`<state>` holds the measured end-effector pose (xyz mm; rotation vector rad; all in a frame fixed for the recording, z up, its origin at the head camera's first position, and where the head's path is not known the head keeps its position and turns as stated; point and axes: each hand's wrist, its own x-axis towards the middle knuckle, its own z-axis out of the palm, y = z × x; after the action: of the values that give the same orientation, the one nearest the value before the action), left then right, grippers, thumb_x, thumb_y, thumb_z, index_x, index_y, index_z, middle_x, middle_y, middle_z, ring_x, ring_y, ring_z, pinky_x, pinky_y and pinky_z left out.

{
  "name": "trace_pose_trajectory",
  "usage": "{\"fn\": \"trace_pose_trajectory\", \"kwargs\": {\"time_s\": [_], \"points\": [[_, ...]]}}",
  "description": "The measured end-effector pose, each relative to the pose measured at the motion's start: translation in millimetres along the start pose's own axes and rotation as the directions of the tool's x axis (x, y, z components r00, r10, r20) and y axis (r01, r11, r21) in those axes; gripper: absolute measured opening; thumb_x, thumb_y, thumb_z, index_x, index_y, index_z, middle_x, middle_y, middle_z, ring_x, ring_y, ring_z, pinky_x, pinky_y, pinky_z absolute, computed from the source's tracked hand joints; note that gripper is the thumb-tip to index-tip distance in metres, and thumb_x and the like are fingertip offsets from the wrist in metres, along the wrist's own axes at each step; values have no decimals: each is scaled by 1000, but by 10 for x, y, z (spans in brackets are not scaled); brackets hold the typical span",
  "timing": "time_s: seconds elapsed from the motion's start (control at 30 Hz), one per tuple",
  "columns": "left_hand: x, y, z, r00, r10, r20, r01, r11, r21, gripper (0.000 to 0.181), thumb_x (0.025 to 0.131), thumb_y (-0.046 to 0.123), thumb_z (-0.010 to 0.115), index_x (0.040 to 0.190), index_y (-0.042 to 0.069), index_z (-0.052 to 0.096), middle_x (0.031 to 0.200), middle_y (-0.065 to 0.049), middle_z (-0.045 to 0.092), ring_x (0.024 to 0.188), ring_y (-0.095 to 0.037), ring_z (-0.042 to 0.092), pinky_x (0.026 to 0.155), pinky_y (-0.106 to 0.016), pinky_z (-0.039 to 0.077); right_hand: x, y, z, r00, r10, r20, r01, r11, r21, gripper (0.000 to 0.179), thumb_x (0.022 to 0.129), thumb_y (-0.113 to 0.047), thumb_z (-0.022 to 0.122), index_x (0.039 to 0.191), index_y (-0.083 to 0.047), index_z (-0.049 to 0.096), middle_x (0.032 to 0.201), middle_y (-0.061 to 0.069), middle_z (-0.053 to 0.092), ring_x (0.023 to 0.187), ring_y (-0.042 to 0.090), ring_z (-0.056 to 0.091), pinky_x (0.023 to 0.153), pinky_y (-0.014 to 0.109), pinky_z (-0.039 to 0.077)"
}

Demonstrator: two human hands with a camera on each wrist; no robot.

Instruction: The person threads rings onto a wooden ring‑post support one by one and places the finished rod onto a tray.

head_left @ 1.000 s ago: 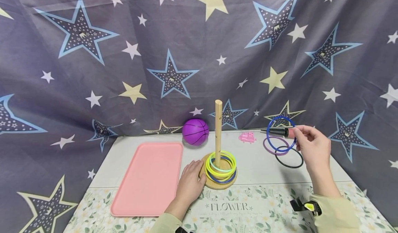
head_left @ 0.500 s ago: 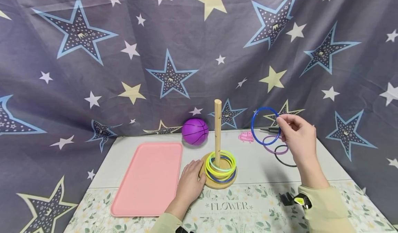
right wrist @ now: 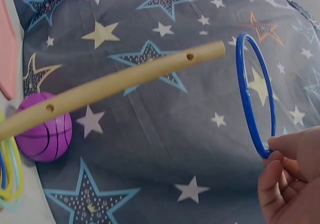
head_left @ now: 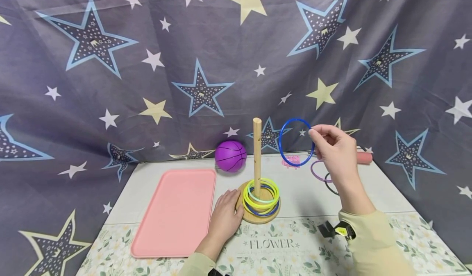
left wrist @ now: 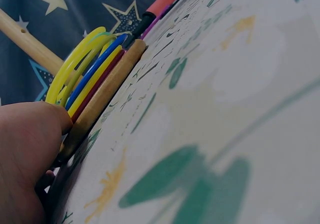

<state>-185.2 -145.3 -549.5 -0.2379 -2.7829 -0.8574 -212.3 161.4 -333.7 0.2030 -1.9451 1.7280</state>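
Observation:
My right hand point(head_left: 335, 153) pinches a blue ring point(head_left: 280, 143) between thumb and fingers, held upright in the air right of the wooden post point(head_left: 257, 153). In the right wrist view the ring stands apart from the post's top end. My left hand point(head_left: 225, 215) rests palm down at the left edge of the round wooden base point(head_left: 254, 220), its fingers mostly straight. The left wrist view shows its thumb point(left wrist: 57, 115) against the base and the lowest rings. Around the foot of the post lies a stack of yellow rings point(left wrist: 62, 79) with blue and pale green ones among them.
A pink tray point(head_left: 177, 214) lies left of the base. Behind stands a purple ball point(head_left: 230, 156) with basketball lines. Farther right are a small pink toy point(head_left: 295, 159), a purple ring point(head_left: 313, 170), a black ring point(head_left: 330, 188) and a pink-and-black pump-like object point(head_left: 364, 157). A star-patterned curtain point(head_left: 147, 83) hangs behind.
My right hand has carried the blue ring leftward and up, toward the post, off the purple and black rings. The left hand has stayed at the base.

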Motion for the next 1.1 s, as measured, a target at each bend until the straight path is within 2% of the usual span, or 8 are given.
{"fn": "trace_pose_trajectory", "kwargs": {"time_s": [0.13,0.53,0.7,1.1], "points": [[-1,6,-1,1000,-1,-1,1,1000,-3,55,108,23,64,158,0,58,162,-19,57,157,-40,43,134,-56,26,7,-49,107,1000,-20,6,20,1000,-20,22,102,-21,83,112,-2,80,71,0,62,56,12,55,48,19,48],[-7,10,-4,1000,1,-6,-1,1000,-6,55,107,21,65,157,-1,58,161,-20,57,157,-42,44,134,-57,27,11,-179,384,997,-62,54,61,998,23,21,102,-22,83,109,-3,81,72,3,61,55,13,54,47,21,47],[-14,10,-8,1000,6,-10,-6,1000,-9,54,107,21,65,156,-1,59,161,-20,57,156,-42,44,134,-58,27,27,-209,486,995,-68,67,68,998,-1,21,102,-27,83,109,-7,82,74,4,62,58,15,54,47,22,46],[-22,29,-23,1000,13,-17,-14,1000,-17,53,107,18,67,155,-2,59,160,-22,58,155,-43,45,133,-58,28,69,-165,661,995,-72,70,72,997,-5,20,103,-28,82,106,-8,82,73,9,61,58,15,53,48,22,44]]}}
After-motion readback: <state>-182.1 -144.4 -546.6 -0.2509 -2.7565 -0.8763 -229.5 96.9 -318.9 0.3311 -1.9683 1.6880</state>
